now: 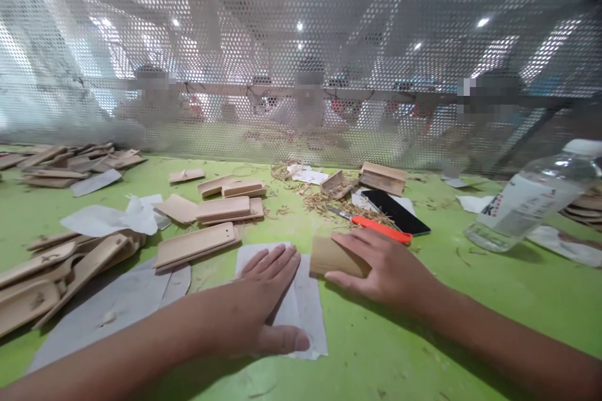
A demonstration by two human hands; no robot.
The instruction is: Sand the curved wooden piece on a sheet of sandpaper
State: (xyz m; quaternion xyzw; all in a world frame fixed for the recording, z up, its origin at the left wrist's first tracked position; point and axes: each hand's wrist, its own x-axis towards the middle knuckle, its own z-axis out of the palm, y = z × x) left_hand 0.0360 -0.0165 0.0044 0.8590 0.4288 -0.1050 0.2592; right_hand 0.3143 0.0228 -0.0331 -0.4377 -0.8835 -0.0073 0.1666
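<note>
My left hand lies flat on a white sheet of paper, with its fingers stretched out and its thumb apart. Just to the right, my right hand grips a tan rectangular piece, thumb in front and fingers over the far side. Part of that piece is hidden under the hand, and its material is hard to make out. Beyond the right hand lies a knife with an orange handle, close to a black phone. Left of the paper rests a pale, tray-like wooden piece.
More shallow wooden pieces are piled at the left, with another heap behind. Shavings lie mid-table. A clear bottle leans at the right. A perforated metal screen closes off the back of the green table; people are beyond it.
</note>
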